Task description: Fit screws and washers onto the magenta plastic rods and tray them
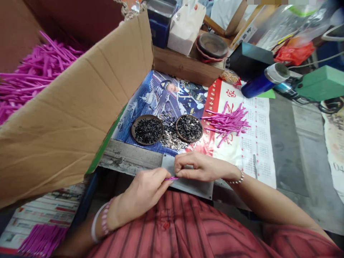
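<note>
My left hand (150, 186) pinches a thin pink plastic strip (172, 178) between thumb and fingers; only a short length of it shows. Close by on the right, my right hand (200, 166) has its fingers curled and thumb pressed in by the strip's end; whatever it grips is too small to make out. Both hands are over a grey metal plate (199, 188) at the table's near edge. Beyond them are a round dish of dark metal pins (147, 130) and a round dish of small metal pieces (189, 128), with loose shiny metal pieces (172, 134) scattered between.
A pile of pink strips (228, 122) lies on a calendar poster (258, 143). At left stands a big cardboard box (80, 93) full of pink strips (51, 64). More strips (43, 240) lie low at left. A blue flask (258, 84) and green box (322, 84) are far right.
</note>
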Demonstrator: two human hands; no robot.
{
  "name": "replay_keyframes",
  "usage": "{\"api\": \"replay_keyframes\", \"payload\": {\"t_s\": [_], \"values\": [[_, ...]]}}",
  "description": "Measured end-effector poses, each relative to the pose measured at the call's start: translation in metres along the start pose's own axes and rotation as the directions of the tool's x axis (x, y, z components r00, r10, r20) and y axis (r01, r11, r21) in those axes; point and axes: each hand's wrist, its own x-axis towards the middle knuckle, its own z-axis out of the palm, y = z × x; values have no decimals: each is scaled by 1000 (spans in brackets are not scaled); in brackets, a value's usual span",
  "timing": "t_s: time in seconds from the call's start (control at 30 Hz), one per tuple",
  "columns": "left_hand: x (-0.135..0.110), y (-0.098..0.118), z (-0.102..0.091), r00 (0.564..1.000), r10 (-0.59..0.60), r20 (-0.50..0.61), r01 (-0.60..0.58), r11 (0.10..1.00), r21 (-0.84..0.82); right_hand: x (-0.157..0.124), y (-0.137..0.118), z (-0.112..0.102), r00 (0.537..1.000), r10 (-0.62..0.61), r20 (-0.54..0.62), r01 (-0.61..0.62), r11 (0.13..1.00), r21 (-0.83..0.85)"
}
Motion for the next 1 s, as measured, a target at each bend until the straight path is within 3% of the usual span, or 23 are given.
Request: {"api": "replay_keyframes", "payload": {"t_s": [0.23, 0.37, 0.5, 0.6, 0.7, 0.83, 1.0], "values": [[-1, 10, -1, 994, 75, 81, -80, 995, 57, -2, -9, 0, 987, -45, 153, 58, 995, -84], [-3, 10, 3, 984, 88, 153, -103, 990, 95, -3, -18, 4, 966, -25, 259, 99, 956, -277], [-4, 8, 8, 987, 100, 122, -119, 980, 158, -6, -33, 19, 977, 87, 194, 46, 804, -592], [-3, 8, 7, 995, 84, 50, -90, 988, 125, -11, -40, 28, 995, 71, 70, -5, 740, -673], [-1, 11, 4, 997, 78, -14, -77, 995, 68, -19, -38, 30, 998, 19, -53, -46, 823, -567], [2, 13, 3, 988, 133, -78, -127, 989, 74, -32, -25, 33, 978, 24, -209, -72, 972, -225], [5, 11, 9, 976, 212, -53, -203, 970, 137, -42, -7, 51, 902, 149, -406, -118, 988, 102]]}}
